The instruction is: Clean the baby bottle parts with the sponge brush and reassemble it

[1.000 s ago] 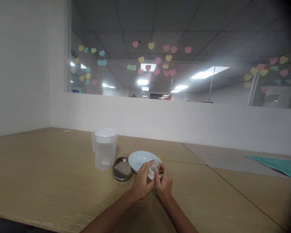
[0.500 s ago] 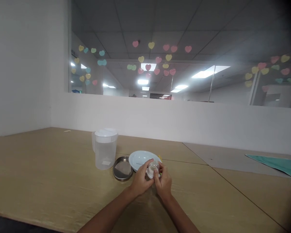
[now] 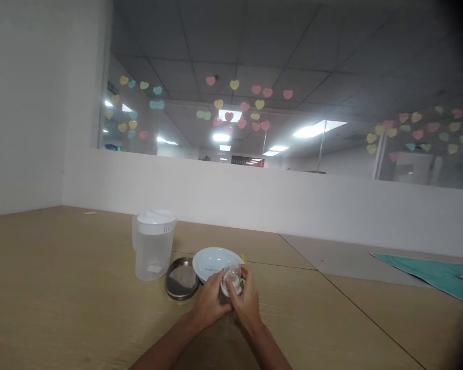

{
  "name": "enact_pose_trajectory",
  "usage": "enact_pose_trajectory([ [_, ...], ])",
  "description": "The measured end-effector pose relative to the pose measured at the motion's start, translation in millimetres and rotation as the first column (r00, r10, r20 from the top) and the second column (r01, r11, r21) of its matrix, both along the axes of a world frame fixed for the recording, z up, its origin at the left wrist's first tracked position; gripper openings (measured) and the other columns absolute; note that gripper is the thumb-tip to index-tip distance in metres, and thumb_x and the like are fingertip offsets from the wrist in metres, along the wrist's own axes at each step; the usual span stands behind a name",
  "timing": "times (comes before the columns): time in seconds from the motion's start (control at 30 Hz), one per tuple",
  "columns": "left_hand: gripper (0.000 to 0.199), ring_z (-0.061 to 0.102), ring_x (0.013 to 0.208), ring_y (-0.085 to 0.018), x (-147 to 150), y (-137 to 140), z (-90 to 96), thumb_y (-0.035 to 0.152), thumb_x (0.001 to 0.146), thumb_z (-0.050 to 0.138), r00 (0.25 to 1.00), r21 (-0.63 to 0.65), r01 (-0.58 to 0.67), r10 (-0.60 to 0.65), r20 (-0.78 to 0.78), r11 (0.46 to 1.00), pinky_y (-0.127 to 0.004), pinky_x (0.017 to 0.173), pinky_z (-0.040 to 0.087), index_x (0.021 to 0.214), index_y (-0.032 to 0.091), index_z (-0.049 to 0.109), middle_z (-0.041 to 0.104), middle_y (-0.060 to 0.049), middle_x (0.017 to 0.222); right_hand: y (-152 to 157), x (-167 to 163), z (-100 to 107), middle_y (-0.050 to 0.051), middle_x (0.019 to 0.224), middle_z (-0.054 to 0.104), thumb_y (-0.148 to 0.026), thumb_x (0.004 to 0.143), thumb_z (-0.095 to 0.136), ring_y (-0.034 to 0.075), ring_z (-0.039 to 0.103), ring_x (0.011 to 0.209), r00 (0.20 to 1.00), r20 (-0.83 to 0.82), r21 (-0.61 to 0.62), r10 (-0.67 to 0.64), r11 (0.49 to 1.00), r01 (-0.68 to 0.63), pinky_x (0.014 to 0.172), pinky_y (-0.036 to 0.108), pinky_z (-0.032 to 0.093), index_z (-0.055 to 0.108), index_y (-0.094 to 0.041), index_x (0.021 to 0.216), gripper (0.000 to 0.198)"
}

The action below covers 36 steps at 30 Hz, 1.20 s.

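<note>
Your left hand [image 3: 208, 304] and right hand [image 3: 247, 304] meet just above the table [image 3: 61, 308], fingers of both curled and pinching a small clear bottle [image 3: 231, 277] held upright between them. How far the work on it has got, you can't tell: the fingers hide its lower half. Just behind sits a pale plate [image 3: 212, 257], a round metal lid [image 3: 182, 278] to its left, then a lidded plastic jug [image 3: 152, 244]. A green cloth [image 3: 432, 272] lies far right. Beyond, a low white wall and glass with paper hearts [image 3: 235, 105].

Both hands [image 3: 227, 303] have drawn the small clear bottle [image 3: 231, 278] nearer, fingers closing tighter round it.
</note>
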State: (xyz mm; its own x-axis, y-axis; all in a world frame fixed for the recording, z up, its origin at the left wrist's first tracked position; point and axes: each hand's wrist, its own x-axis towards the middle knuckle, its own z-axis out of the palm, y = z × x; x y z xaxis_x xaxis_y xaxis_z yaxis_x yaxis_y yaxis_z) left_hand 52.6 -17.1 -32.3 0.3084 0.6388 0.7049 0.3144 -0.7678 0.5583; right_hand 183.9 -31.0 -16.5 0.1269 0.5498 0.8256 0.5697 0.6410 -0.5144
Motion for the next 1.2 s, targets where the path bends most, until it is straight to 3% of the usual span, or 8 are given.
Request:
enact_pose_trajectory([
  [0.13,0.065,0.054,0.114,-0.027,2.9,-3.9,1.4,0.031,0.072,0.067,1.0,0.055,-0.03,0.03,0.01,0.998,-0.045,0.099,0.043,0.131,0.017,0.042,0.058,-0.012,0.122,1.4,-3.2,0.1,0.008,0.093,0.067,-0.049,0.083,0.054,0.02,0.066,0.082,0.975,-0.197,-0.091,0.104,0.988,-0.124,0.072,0.033,0.053,0.045,-0.019,0.11,0.041],
  [0.23,0.067,0.054,0.112,-0.027,4.1,-5.8,2.1,0.029,0.07,0.068,0.999,0.108,-0.044,0.045,-0.005,0.993,-0.044,0.097,0.044,0.131,0.017,0.042,0.058,-0.013,0.122,0.2,-1.6,-1.6,0.009,0.095,0.067,-0.049,0.084,0.053,0.022,0.066,0.085,0.98,-0.19,-0.045,0.05,0.997,-0.06,0.073,0.035,0.053,0.046,-0.019,0.11,0.041],
  [0.33,0.059,0.057,0.106,-0.027,3.7,-4.9,1.9,0.026,0.07,0.067,0.998,0.144,-0.046,0.051,-0.032,0.989,-0.042,0.093,0.046,0.125,0.018,0.048,0.061,-0.011,0.115,-1.4,2.2,-4.8,0.013,0.101,0.066,-0.043,0.083,0.056,0.026,0.065,0.091,0.999,-0.005,0.166,-0.051,0.985,0.052,0.075,0.041,0.054,0.046,-0.02,0.113,0.039],
  [0.43,0.047,0.058,0.1,-0.026,1.8,-2.7,2.6,0.023,0.069,0.065,0.997,0.146,-0.047,0.056,-0.053,0.988,-0.04,0.09,0.047,0.115,0.018,0.054,0.063,-0.01,0.107,-1.7,3.9,-6.6,0.013,0.112,0.062,-0.031,0.082,0.06,0.027,0.062,0.1,0.981,0.169,0.459,-0.096,0.888,0.007,0.08,0.048,0.052,0.041,-0.025,0.118,0.041],
  [0.5,0.05,0.058,0.101,-0.026,0.0,-1.8,3.9,0.024,0.069,0.066,0.998,0.136,-0.048,0.054,-0.045,0.989,-0.04,0.09,0.046,0.117,0.017,0.052,0.063,-0.01,0.11,-1.3,2.6,-5.9,0.011,0.117,0.06,-0.027,0.081,0.06,0.027,0.061,0.104,0.976,0.195,0.542,-0.099,0.84,-0.023,0.081,0.049,0.05,0.04,-0.028,0.116,0.04],
  [0.73,0.067,0.054,0.112,-0.03,-3.6,-5.1,6.9,0.038,0.07,0.069,0.986,0.108,-0.142,0.15,-0.071,0.984,-0.047,0.098,0.041,0.127,0.016,0.045,0.058,-0.014,0.122,9.6,4.0,0.9,0.015,0.117,0.055,-0.04,0.083,0.055,0.025,0.056,0.104,0.929,-0.344,0.131,-0.139,0.972,0.194,0.086,0.041,0.046,0.043,-0.017,0.123,0.047],
  [1.0,0.078,0.055,0.11,-0.028,-4.8,-3.7,3.1,0.039,0.071,0.069,0.983,0.148,-0.132,0.148,-0.105,0.98,-0.046,0.096,0.042,0.138,0.017,0.033,0.057,-0.014,0.125,31.2,17.1,-16.1,0.007,0.097,0.062,-0.023,0.068,0.053,0.022,0.059,0.086,0.942,-0.318,-0.027,0.104,0.993,-0.118,0.077,0.037,0.049,0.057,-0.02,0.096,0.028],
  [1.2,0.084,0.054,0.11,-0.029,-4.2,-2.9,3.4,0.039,0.072,0.068,0.978,0.186,-0.147,0.171,-0.12,0.972,-0.046,0.096,0.042,0.142,0.021,0.028,0.057,-0.013,0.124,22.7,17.2,-5.2,0.01,0.109,0.065,-0.037,0.078,0.056,0.024,0.06,0.097,0.953,-0.228,-0.032,0.2,0.977,-0.212,0.086,0.04,0.049,0.065,-0.021,0.095,0.025],
])
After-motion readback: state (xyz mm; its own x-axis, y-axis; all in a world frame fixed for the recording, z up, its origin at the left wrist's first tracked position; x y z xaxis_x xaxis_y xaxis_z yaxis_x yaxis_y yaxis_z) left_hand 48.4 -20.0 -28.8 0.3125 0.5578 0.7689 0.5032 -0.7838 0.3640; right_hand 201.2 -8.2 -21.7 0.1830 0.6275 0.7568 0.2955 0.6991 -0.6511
